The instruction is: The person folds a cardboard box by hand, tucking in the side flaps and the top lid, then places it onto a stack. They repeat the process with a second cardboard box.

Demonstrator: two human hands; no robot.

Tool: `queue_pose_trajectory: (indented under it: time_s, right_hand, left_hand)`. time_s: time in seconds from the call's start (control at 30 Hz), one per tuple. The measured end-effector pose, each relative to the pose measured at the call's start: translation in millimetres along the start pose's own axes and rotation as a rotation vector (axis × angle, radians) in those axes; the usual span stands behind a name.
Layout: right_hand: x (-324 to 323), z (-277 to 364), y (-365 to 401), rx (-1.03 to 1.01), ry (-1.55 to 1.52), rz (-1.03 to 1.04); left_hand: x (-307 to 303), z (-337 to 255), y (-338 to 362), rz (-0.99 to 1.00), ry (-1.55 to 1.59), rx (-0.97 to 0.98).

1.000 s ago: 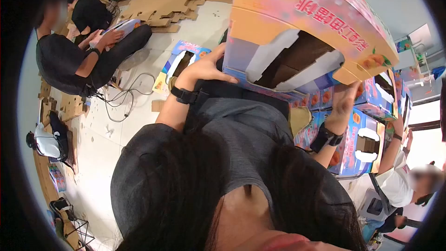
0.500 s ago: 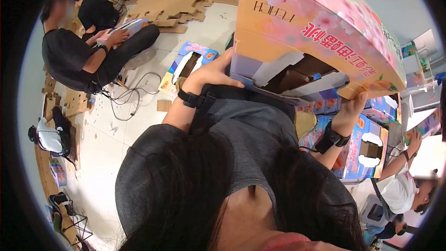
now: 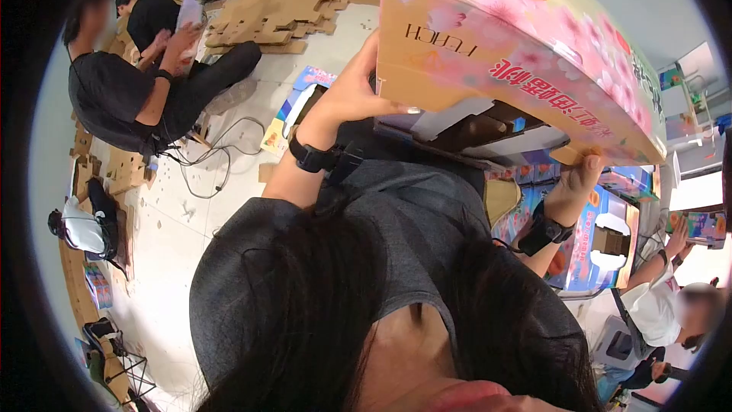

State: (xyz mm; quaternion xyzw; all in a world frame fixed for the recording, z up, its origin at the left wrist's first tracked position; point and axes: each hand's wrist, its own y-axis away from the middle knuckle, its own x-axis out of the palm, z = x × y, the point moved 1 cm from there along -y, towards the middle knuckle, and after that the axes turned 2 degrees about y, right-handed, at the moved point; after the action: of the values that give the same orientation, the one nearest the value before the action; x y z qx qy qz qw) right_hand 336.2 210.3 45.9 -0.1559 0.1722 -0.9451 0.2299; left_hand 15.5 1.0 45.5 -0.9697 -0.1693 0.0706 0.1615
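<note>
A large printed cardboard peach box [image 3: 457,38] is held up, tilted, in front of my chest. Its orange and pink side bears blossoms and red characters, and a wide cut-out opens onto its brown inside. My left hand [image 3: 357,95] grips the box's left end, thumb along the lower edge and the other fingers hidden behind it. At the lower right corner, my right hand [image 3: 576,183] holds the edge, with a fingertip on the printed face and the rest mostly out of sight. A small blue spot [image 3: 520,123] shows inside the cut-out.
Another printed box [image 3: 293,111] lies on the floor beyond my left arm. More boxes [image 3: 602,240] stand at my right. Flattened cardboard [image 3: 267,11] covers the floor ahead, near a loose cable [image 3: 221,164]. Co-workers sit at the left [image 3: 114,84] and right [image 3: 656,305], handling boxes.
My left hand has moved up the box's left end, and the box has tilted, showing more of its printed top. The co-worker at left has raised a box upright.
</note>
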Motion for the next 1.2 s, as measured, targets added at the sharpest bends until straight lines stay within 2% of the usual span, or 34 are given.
queue_pose_trajectory:
  time_s: [0.27,0.43,0.63,1.2]
  right_hand:
    - [-9,-3,3,-0.015,-0.008,0.023]
    - [-6,-5,-4,-0.040,-0.022,0.016]
    - [-7,-7,-6,-0.043,-0.030,0.034]
    - [-16,-23,-7,-0.067,-0.080,0.094]
  left_hand:
    - [0,-4,8,0.057,-0.068,0.061]
    - [9,-6,14,-0.100,0.237,0.023]
    - [15,-9,3,-0.162,0.178,0.143]
    - [14,-12,6,-0.148,0.193,0.136]
